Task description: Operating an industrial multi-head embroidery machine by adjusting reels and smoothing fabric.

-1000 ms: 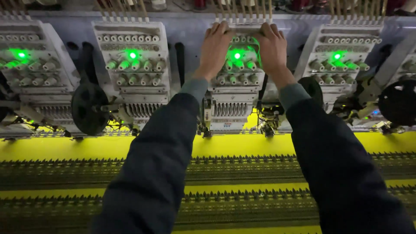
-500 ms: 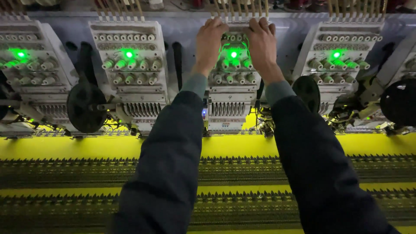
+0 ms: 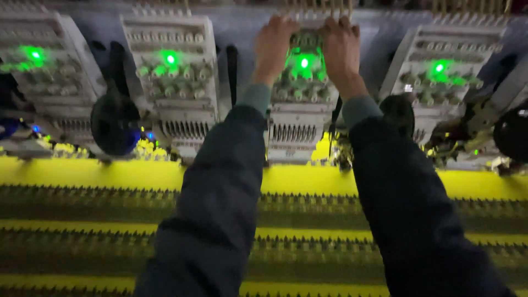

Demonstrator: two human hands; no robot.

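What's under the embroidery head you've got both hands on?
Below the embroidery head its needle row faces yellow fabric stretched across, with dark stitched bands nearer the camera. The left hand and right hand grip its top; the sleeves hide part of the fabric.

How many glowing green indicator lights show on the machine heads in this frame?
4: far-left head light, second head light, the light between left hand and right hand, right head light. Others may lie outside the frame.
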